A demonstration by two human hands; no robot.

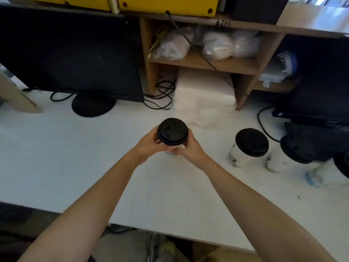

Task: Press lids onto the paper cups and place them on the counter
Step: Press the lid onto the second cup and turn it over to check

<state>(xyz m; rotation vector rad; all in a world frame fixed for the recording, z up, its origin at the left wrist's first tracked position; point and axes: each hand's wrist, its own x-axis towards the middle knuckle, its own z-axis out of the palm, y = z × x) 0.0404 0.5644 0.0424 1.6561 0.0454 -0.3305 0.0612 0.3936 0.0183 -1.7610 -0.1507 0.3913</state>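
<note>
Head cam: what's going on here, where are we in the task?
A person grips one paper cup with both hands, left hand and right hand wrapped around its sides just under the black lid, which already sits on top. Whether the base touches the white counter can't be told. To the right, two lidded cups stand on the counter, with a third partly cut off at the frame edge.
</note>
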